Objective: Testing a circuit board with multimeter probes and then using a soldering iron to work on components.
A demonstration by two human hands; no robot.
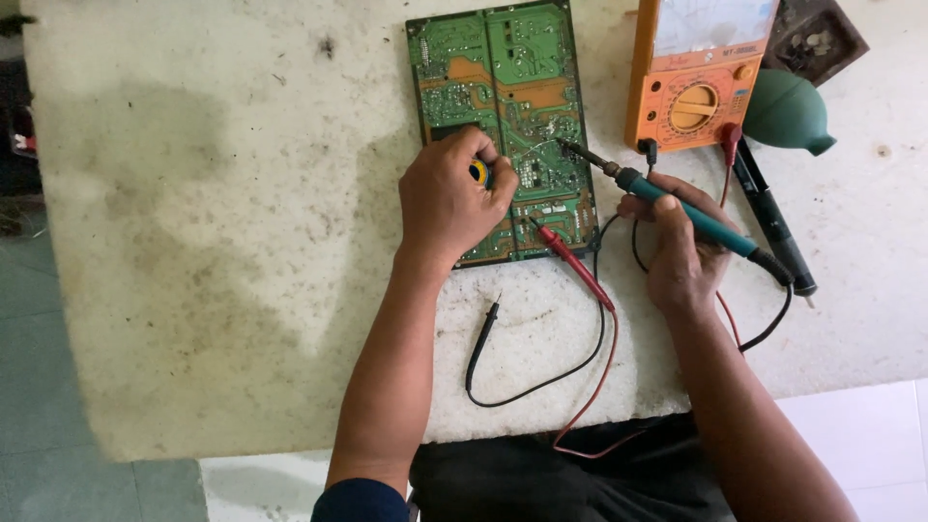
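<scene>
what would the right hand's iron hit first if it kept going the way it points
Most likely the circuit board: the soldering iron in the right hand points up-left, its tip already at the board's right edge.

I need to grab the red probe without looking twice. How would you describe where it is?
Start at the green board on the table. At its lower right corner, between the two hands, lies the red probe. The black probe lies off the board, nearer the person.

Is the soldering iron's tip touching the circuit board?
Cannot tell. In the head view the soldering iron in the right hand has its tip over the circuit board, but the top-down angle hides any gap.
</scene>
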